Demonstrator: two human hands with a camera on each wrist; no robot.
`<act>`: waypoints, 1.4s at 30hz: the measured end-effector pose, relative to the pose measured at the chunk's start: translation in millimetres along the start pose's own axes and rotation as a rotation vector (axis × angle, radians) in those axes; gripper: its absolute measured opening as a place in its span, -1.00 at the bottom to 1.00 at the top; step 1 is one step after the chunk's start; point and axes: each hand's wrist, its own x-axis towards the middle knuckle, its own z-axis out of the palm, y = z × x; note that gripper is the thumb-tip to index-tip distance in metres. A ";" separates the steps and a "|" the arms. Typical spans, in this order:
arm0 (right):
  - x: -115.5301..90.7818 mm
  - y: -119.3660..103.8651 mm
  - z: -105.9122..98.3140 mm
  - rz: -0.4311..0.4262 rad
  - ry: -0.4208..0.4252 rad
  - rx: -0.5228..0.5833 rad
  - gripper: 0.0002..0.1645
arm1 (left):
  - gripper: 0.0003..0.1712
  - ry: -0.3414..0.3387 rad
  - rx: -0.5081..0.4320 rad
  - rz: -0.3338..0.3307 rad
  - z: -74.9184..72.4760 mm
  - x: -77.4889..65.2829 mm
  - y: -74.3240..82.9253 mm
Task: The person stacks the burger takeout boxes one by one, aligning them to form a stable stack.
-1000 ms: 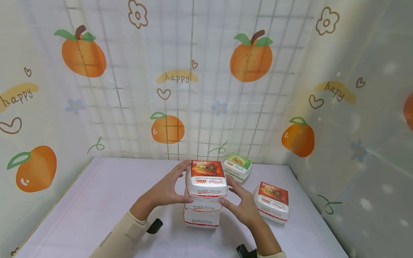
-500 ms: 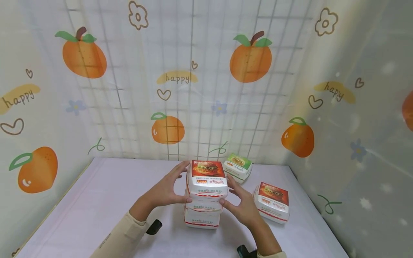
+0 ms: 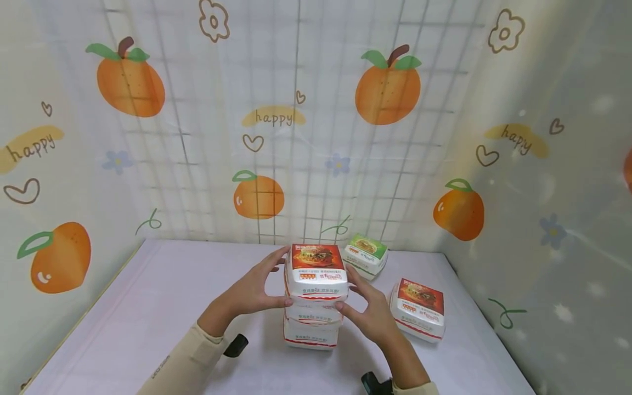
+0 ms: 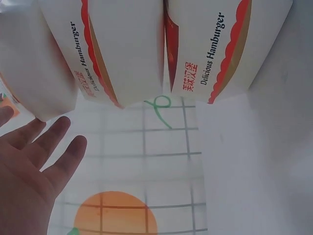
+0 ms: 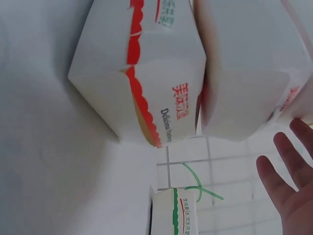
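Three white burger boxes stand stacked on the table. The top burger box [image 3: 317, 274] has a red lid with a burger picture and sits slightly off the middle box [image 3: 316, 314]; below both is the bottom box [image 3: 310, 336]. My left hand [image 3: 250, 291] holds the top box's left side, thumb at the front lower corner. On the opposite side my right hand [image 3: 369, 312] holds it with the thumb low in front. Spread fingertips [image 4: 61, 125] meet the top box's lower edge in the left wrist view. Right fingers [image 5: 288, 154] reach its side in the right wrist view.
Another red-lidded burger box [image 3: 418, 309] stands to the right of the stack. A green-lidded burger box [image 3: 366, 255] stands behind, near the table's back edge. A curtain [image 3: 316, 181] printed with oranges encloses the back and sides of the white table [image 3: 178, 291].
Hands and stack stay nearly in place, still holding the top box. The whole view has shifted very slightly.
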 end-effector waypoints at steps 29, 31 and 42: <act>-1.9 2.6 -1.1 -0.019 -0.023 0.043 -0.01 | 0.20 -0.001 -0.010 0.016 -2.9 -3.3 1.2; -2.0 3.2 -1.1 -0.015 -0.026 0.044 -0.01 | 0.21 0.000 -0.013 0.015 -2.8 -3.2 2.2; -2.0 4.4 -0.8 -0.015 -0.025 0.033 0.00 | 0.22 0.000 -0.019 0.005 -0.8 -2.3 0.9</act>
